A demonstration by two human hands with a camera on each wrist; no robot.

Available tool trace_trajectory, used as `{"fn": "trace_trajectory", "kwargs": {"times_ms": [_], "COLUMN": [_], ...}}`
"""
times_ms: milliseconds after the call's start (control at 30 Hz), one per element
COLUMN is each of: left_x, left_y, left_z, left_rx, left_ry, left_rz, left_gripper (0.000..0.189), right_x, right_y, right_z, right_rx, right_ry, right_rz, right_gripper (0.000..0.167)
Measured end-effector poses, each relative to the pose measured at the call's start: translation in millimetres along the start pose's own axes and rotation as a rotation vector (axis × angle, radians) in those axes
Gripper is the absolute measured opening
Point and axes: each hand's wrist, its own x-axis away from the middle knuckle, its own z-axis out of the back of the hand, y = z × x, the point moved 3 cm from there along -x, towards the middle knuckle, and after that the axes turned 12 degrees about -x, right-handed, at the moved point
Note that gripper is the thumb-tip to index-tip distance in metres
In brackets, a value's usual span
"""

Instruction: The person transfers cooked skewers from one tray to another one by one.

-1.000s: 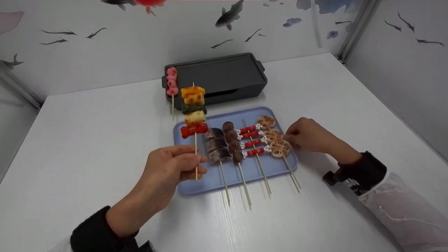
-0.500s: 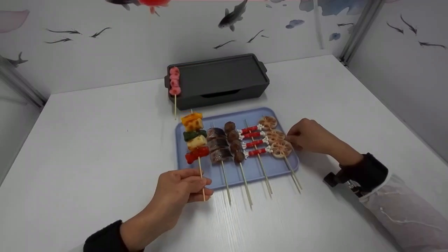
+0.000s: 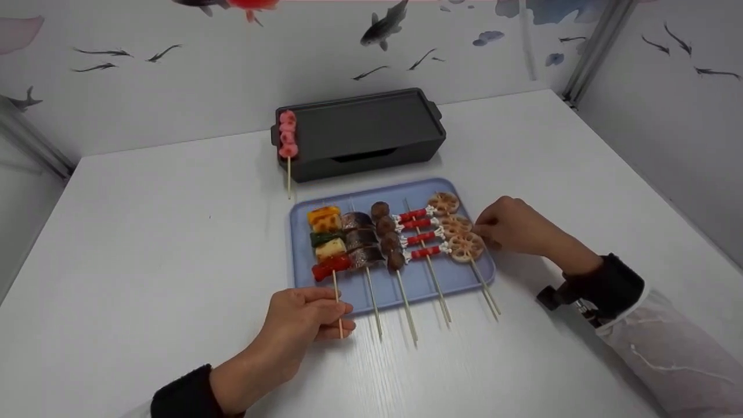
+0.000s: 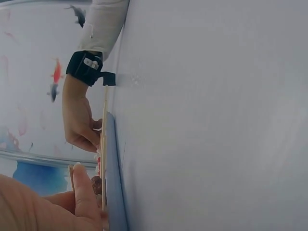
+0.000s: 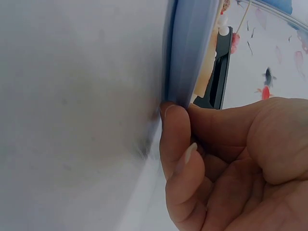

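In the head view my left hand (image 3: 302, 325) pinches the stick of a vegetable skewer (image 3: 331, 248) between thumb and fingers. Yellow, green, cream and red pieces make up this skewer, which lies over the left side of a blue tray (image 3: 460, 276). To its right on the tray are a skewer of dark-skinned fish pieces (image 3: 361, 238), a meatball skewer (image 3: 388, 241), a skewer of red candy-shaped pieces (image 3: 424, 235) and a lotus root skewer (image 3: 466, 247). At the tray's right edge my right hand (image 3: 514, 226) pinches the rim, seen closely in the right wrist view.
Behind the tray stands a black grill (image 3: 365, 125) with a flat top. A pink skewer (image 3: 288, 134) lies along the grill's left end, its stick reaching past the front. The white table (image 3: 151, 232) meets walls painted with fish at the back and sides.
My left hand has lowered the vegetable skewer from above the tray's left side, moving toward me and slightly right. It now lies beside the fish skewer. My right hand has stayed at the rim.
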Motion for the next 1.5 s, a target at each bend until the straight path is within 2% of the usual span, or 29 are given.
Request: {"fn": "trace_trajectory", "kwargs": {"times_ms": [267,367,600,833,967,1133,1333,1500], "left_x": [-0.9,1.1,7.5,7.7,5.1,1.4,-8.5,-24.2], "left_y": [-3.6,-3.9,-5.8,-6.9,-4.2,6.1,24.7,41.7], "left_z": [0.7,1.4,2.7,10.4,18.4,30.7,51.9,71.5], "left_rx": [-0.005,-0.02,-0.032,-0.071,-0.109,-0.172,-0.301,-0.458], "left_ry": [-0.003,-0.012,-0.038,-0.018,0.037,0.159,0.331,0.449], "left_rz": [0.01,-0.009,-0.01,-0.03,-0.068,-0.143,-0.345,-0.493], "left_gripper": [0.047,0.049,0.054,0.041,0.027,0.012,0.011,0.011], "right_x": [0.0,0.2,0.1,-0.4,0.1,-0.1,0.2,0.1], "right_y": [2,1,1,2,1,2,2,0], "right_z": [0,0,1,2,2,1,1,0], "right_rx": [0.006,-0.004,-0.011,-0.011,-0.018,-0.011,-0.019,-0.028], "right_ry": [0.0,-0.007,-0.018,-0.011,-0.014,-0.017,-0.016,-0.023], "right_rz": [-0.009,-0.015,-0.02,-0.013,-0.021,-0.018,-0.027,-0.034], "right_gripper": [0.019,0.022,0.024,0.021,0.021,0.022,0.023,0.026]}}
